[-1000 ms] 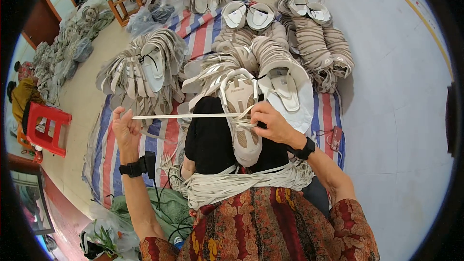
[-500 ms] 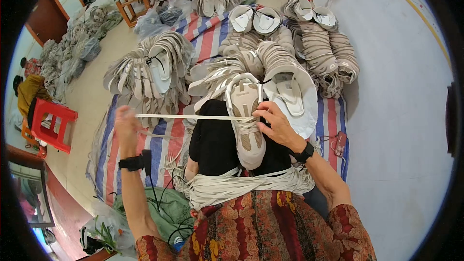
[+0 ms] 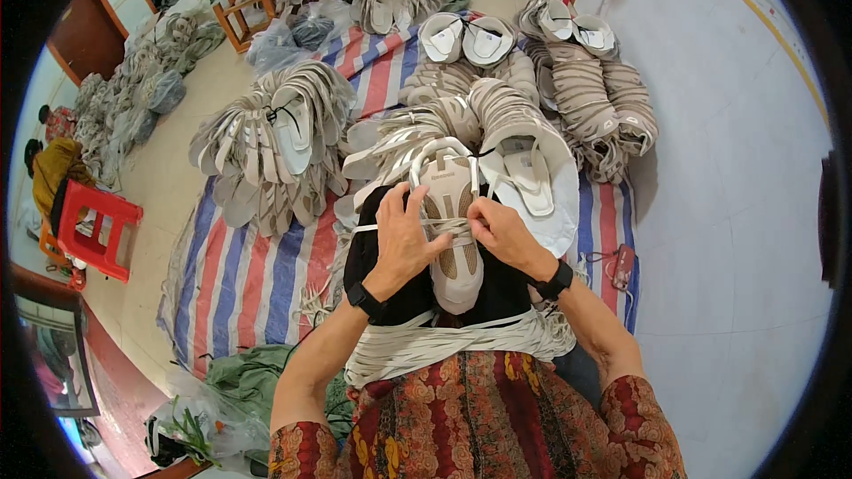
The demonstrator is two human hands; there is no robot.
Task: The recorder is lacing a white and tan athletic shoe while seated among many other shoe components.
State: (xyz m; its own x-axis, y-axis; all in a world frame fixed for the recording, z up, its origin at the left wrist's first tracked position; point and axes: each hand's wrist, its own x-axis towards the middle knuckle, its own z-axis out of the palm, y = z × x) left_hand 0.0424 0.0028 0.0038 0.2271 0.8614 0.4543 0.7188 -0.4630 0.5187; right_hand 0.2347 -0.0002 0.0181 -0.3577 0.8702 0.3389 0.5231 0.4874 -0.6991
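Observation:
A beige shoe upper (image 3: 458,277) with brown mesh panels rests over my black-clad lap, toe toward me. Pale shoelace passes through its eyelets, and one loose length (image 3: 365,229) sticks out left of my left hand. My left hand (image 3: 404,235) lies along the upper's left side, fingers apart, thumb reaching over the lacing. At the right eyelet edge my right hand (image 3: 508,235) has its fingers pinched on the lace; the fingertips partly cover it. A thick bundle of pale laces (image 3: 448,350) lies across my lap.
Strung stacks of shoe uppers stand ahead, on the left (image 3: 266,146) and right (image 3: 612,102), on a striped sheet (image 3: 235,288). A white-lined upper (image 3: 537,200) adjoins the worked one. A red stool (image 3: 99,229) stands far left; a small red item (image 3: 624,266) lies right.
My left hand has come in from far left, where it held the lace stretched out, to the upper's left side. My right hand stays at the right eyelets, its fingers now more curled.

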